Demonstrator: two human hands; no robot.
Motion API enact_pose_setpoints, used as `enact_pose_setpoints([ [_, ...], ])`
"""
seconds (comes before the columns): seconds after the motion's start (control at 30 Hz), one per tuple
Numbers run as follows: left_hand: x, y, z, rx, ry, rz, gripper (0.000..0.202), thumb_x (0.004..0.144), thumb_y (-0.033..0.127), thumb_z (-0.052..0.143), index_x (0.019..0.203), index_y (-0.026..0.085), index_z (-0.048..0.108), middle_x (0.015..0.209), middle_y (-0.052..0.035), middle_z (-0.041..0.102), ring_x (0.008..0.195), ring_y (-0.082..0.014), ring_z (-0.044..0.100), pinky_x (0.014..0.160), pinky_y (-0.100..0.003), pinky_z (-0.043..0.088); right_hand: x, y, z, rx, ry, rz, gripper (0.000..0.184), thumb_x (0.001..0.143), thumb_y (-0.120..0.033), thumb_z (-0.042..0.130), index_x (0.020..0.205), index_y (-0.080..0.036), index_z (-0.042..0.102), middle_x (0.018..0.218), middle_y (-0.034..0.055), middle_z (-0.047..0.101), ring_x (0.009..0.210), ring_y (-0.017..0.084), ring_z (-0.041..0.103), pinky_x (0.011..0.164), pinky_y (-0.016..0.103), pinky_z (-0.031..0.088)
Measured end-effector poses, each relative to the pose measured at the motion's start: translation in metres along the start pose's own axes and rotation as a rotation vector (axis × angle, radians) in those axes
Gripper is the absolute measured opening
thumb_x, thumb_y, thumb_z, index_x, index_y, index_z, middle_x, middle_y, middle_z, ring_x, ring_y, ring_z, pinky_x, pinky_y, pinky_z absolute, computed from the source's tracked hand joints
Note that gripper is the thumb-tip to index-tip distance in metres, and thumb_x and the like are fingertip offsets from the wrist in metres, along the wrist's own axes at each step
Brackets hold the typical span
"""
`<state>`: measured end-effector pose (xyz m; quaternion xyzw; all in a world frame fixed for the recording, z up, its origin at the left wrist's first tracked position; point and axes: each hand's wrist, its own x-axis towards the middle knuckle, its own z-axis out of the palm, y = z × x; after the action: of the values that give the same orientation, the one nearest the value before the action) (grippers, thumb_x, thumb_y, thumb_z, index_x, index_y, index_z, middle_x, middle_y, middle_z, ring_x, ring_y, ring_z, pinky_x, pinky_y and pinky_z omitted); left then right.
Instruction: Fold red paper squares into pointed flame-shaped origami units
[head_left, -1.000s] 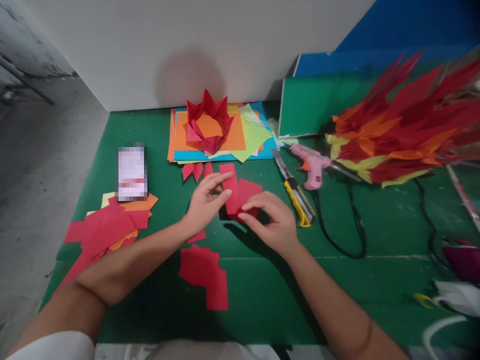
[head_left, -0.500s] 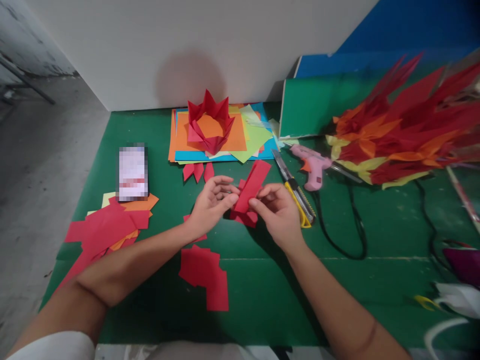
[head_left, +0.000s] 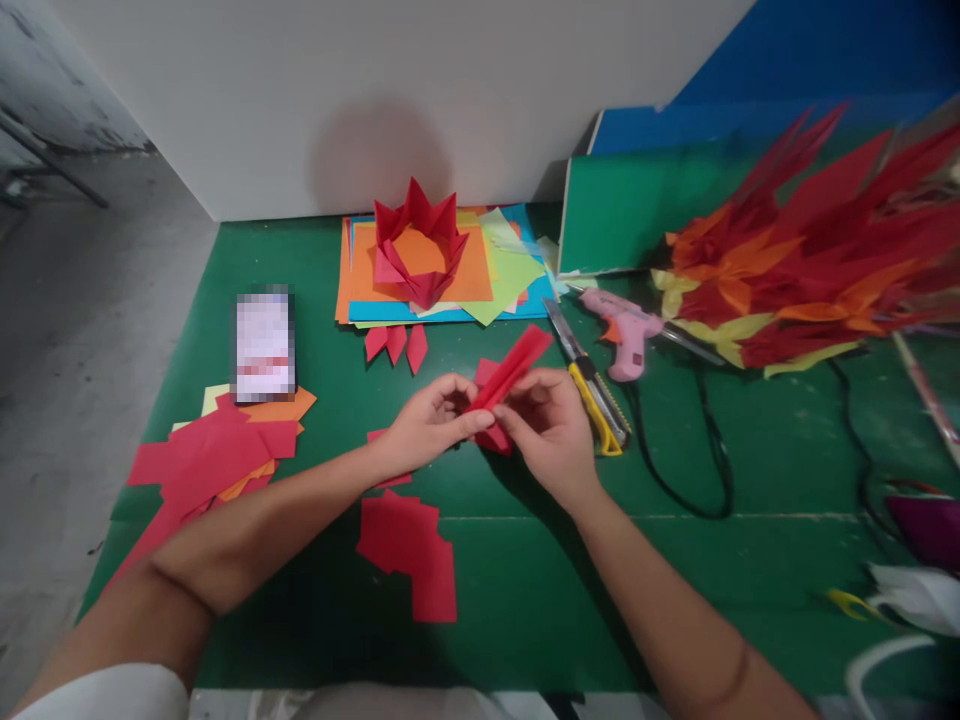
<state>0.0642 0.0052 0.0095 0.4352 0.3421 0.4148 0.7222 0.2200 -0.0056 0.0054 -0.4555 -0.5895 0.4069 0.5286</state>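
Observation:
Both hands hold one folded strip of red paper (head_left: 512, 366) above the green table (head_left: 525, 580). My left hand (head_left: 429, 425) pinches its lower end from the left. My right hand (head_left: 551, 430) grips the same end from the right, fingers curled. The strip slants up to the right. Another red piece (head_left: 495, 438) lies just under the hands. Red squares (head_left: 409, 545) lie nearer to me.
A red paper crown (head_left: 417, 245) sits on a stack of coloured sheets (head_left: 510, 275) at the back. A yellow utility knife (head_left: 589, 380) and pink glue gun (head_left: 622, 330) lie right of my hands. A phone (head_left: 264, 345), red scraps (head_left: 202, 460) and a big paper flower (head_left: 810, 250) flank them.
The red paper was flat on the table under both hands; it has been lifted and folded narrower, and both hands now pinch it in the air.

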Motion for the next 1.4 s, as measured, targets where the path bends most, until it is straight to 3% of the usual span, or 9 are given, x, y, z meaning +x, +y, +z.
enact_pose_setpoints([
  [0.1, 0.001, 0.001, 0.0, 0.013, 0.022, 0.044, 0.043, 0.065, 0.046, 0.077, 0.076, 0.016, 0.049, 0.071, 0.0047, 0.051, 0.062, -0.0047, 0.049, 0.058, -0.018, 0.041, -0.002, 0.004, -0.001, -0.19, 0.011, -0.137, 0.037, 0.078, -0.022, 0.068, 0.109, -0.027, 0.049, 0.093, 0.001, 0.054, 0.077, 0.015, 0.057, 0.069, 0.032, 0.05],
  [0.2, 0.003, 0.001, -0.001, 0.047, 0.028, 0.065, 0.042, 0.066, 0.045, 0.077, 0.074, 0.016, 0.048, 0.07, 0.0052, 0.048, 0.061, -0.0048, 0.044, 0.055, -0.018, 0.038, 0.001, 0.001, -0.005, -0.409, 0.028, -0.338, 0.05, 0.076, -0.021, 0.07, 0.121, -0.028, 0.048, 0.089, 0.0015, 0.054, 0.076, 0.017, 0.054, 0.067, 0.034, 0.048],
  [0.33, 0.002, 0.0, -0.002, 0.062, 0.016, 0.098, 0.039, 0.069, 0.044, 0.075, 0.074, 0.016, 0.049, 0.07, 0.0045, 0.048, 0.063, -0.0061, 0.045, 0.058, -0.019, 0.039, 0.005, -0.007, -0.013, -0.624, -0.006, -0.483, 0.032, 0.081, -0.018, 0.063, 0.109, -0.032, 0.061, 0.077, 0.0007, 0.053, 0.07, 0.017, 0.052, 0.062, 0.032, 0.045],
  [0.5, 0.002, 0.0, -0.002, 0.068, 0.025, 0.089, 0.038, 0.07, 0.047, 0.073, 0.075, 0.017, 0.05, 0.073, 0.0031, 0.05, 0.068, -0.0079, 0.048, 0.064, -0.021, 0.041, 0.005, -0.008, -0.016, -0.654, -0.116, -0.471, 0.024, 0.082, -0.015, 0.054, 0.09, -0.031, 0.07, 0.075, 0.002, 0.059, 0.069, 0.018, 0.054, 0.061, 0.033, 0.043],
  [0.7, 0.004, 0.003, -0.006, 0.053, 0.16, 0.081, 0.039, 0.07, 0.046, 0.074, 0.075, 0.018, 0.047, 0.065, 0.0069, 0.047, 0.055, -0.0046, 0.043, 0.053, -0.018, 0.036, 0.005, -0.007, -0.014, -0.584, -0.18, -0.442, 0.019, 0.085, -0.019, 0.058, 0.095, -0.03, 0.071, 0.072, 0.001, 0.065, 0.067, 0.017, 0.057, 0.062, 0.031, 0.045],
  [0.83, 0.004, 0.007, -0.006, 0.037, 0.192, 0.075, 0.037, 0.071, 0.043, 0.074, 0.08, 0.019, 0.046, 0.053, 0.011, 0.04, 0.044, -0.0032, 0.038, 0.045, -0.017, 0.031, 0.004, -0.007, -0.011, -0.568, -0.155, -0.424, 0.012, 0.08, -0.026, 0.068, 0.091, -0.028, 0.072, 0.066, 0.0002, 0.066, 0.061, 0.016, 0.057, 0.058, 0.03, 0.043],
  [0.93, 0.003, 0.008, -0.004, -0.005, 0.17, 0.04, 0.04, 0.071, 0.045, 0.073, 0.082, 0.019, 0.045, 0.05, 0.0115, 0.046, 0.045, -0.0035, 0.045, 0.049, -0.016, 0.04, 0.004, -0.008, -0.01, -0.554, -0.121, -0.375, 0.006, 0.08, -0.028, 0.068, 0.085, -0.028, 0.072, 0.07, -0.0003, 0.069, 0.06, 0.016, 0.057, 0.059, 0.03, 0.044],
  [1.1, 0.002, 0.005, -0.001, -0.088, 0.157, -0.016, 0.045, 0.069, 0.047, 0.074, 0.093, 0.019, 0.048, 0.062, 0.0079, 0.06, 0.057, -0.0083, 0.063, 0.068, -0.025, 0.055, 0.005, -0.011, -0.007, -0.493, -0.046, -0.221, 0.006, 0.082, -0.026, 0.064, 0.076, -0.025, 0.066, 0.072, -0.0001, 0.069, 0.064, 0.017, 0.059, 0.063, 0.033, 0.046],
  [1.4, -0.001, 0.0, 0.001, -0.103, 0.145, -0.016, 0.041, 0.069, 0.032, 0.078, 0.099, 0.016, 0.055, 0.09, -0.0042, 0.071, 0.071, -0.0118, 0.069, 0.071, -0.023, 0.057, 0.003, -0.01, -0.004, -0.416, 0.035, -0.087, 0.01, 0.079, -0.026, 0.064, 0.072, -0.022, 0.059, 0.068, 0.0002, 0.064, 0.063, 0.015, 0.058, 0.06, 0.03, 0.046],
])
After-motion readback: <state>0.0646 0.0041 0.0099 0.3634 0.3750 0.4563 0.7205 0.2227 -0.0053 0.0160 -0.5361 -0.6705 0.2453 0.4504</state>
